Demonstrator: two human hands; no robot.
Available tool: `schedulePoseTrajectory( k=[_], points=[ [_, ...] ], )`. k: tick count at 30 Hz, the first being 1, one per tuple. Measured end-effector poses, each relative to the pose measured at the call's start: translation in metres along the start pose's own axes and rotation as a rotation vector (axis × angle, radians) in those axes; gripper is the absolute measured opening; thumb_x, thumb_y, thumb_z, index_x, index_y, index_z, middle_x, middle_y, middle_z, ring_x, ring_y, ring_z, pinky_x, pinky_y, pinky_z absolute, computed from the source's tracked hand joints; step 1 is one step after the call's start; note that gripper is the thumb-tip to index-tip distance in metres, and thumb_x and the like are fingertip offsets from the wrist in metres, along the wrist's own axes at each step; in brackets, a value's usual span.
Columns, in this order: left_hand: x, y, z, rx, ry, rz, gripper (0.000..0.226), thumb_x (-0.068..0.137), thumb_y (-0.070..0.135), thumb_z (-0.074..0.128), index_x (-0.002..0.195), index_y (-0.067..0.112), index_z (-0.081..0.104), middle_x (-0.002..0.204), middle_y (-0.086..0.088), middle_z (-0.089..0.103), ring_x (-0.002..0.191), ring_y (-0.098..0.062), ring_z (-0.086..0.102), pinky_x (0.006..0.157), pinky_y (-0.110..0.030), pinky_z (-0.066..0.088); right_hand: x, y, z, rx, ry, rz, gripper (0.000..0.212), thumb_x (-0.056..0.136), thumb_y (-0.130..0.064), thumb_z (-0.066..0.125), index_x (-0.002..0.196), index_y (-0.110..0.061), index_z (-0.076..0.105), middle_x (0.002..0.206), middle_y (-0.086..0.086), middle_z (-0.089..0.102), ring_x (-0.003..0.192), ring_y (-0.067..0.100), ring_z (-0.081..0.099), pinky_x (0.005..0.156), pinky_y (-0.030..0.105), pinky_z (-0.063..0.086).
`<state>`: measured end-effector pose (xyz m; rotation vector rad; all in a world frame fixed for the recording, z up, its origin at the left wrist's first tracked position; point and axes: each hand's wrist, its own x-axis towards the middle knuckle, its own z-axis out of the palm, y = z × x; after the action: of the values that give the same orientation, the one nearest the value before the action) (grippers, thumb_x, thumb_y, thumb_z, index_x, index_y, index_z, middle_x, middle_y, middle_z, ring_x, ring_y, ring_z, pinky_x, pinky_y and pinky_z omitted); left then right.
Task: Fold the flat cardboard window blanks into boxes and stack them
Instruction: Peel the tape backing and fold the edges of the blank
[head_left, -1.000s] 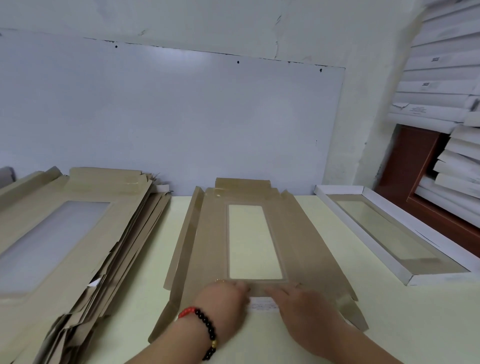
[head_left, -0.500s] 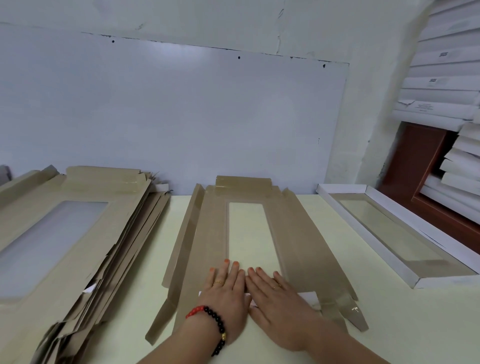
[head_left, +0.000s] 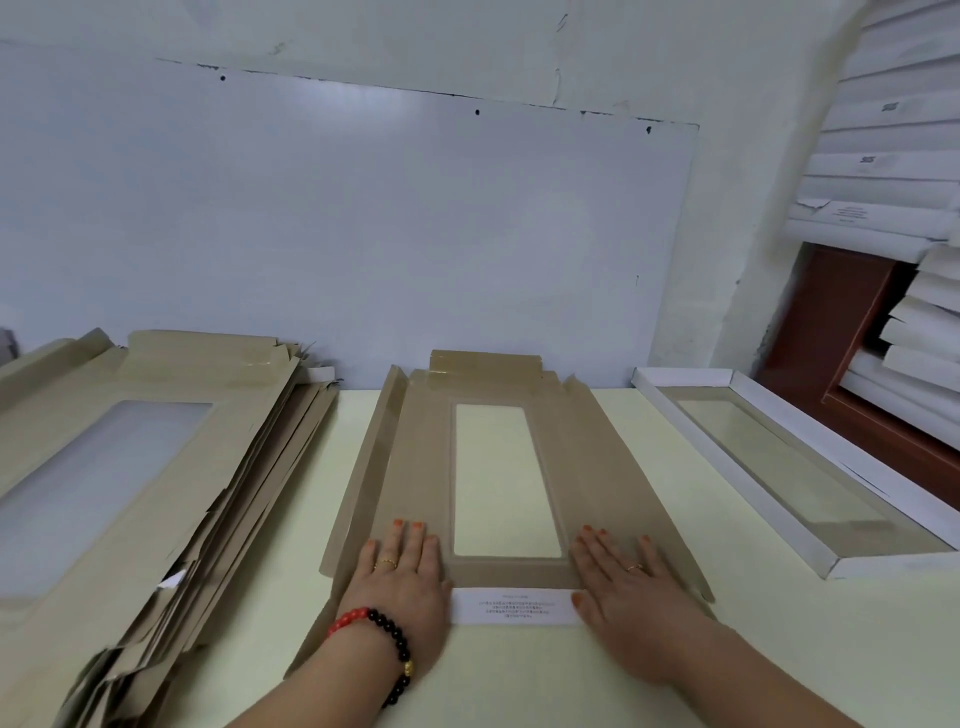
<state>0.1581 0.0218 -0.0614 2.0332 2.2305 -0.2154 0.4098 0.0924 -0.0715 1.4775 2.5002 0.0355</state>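
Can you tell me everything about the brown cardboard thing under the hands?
The cardboard blank is brown, long and lies flat on the pale table, its far end at the wall. A clear rectangular window sits in its middle. Its left side flap tilts up a little, and small tabs stick up at the far end. The near end flap is folded over, showing a white strip with tiny print. The left hand and right hand press flat on it, either side of the window.

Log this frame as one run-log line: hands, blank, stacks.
left hand: flat on brown cardboard window blank | right hand: flat on it | near white flap: folded over | flat-blank pile: left | folded white box: right
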Motion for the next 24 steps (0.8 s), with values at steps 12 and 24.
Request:
schedulePoseTrajectory(
  k=[12,24],
  points=[
    [-0.037,-0.004,-0.025,-0.147,0.167,0.263,0.032,0.099,0.041,0.035,0.118,0.026,0.056,0.132,0.009,0.053,0.126,-0.014,0.044,0.095,-0.027,0.038,-0.03,0.015,-0.019,0.365,0.208,-0.105,0.035,0.1,-0.045,0.038,0.124,-0.032,0.061,0.134,-0.018,0.054,0.128,-0.001,0.043,0.095,0.006,0.029],
    [-0.049,0.008,-0.018,-0.219,0.13,0.198,0.03,0.085,0.047,0.054,0.11,0.033,0.047,0.133,0.007,0.051,0.126,-0.016,0.041,0.103,-0.028,0.036,-0.049,-0.005,-0.018,0.197,0.169,-0.125,0.057,0.095,-0.049,0.042,0.148,-0.045,0.023,0.153,-0.023,0.025,0.136,0.011,0.031,0.105,0.028,0.028]
  ],
)
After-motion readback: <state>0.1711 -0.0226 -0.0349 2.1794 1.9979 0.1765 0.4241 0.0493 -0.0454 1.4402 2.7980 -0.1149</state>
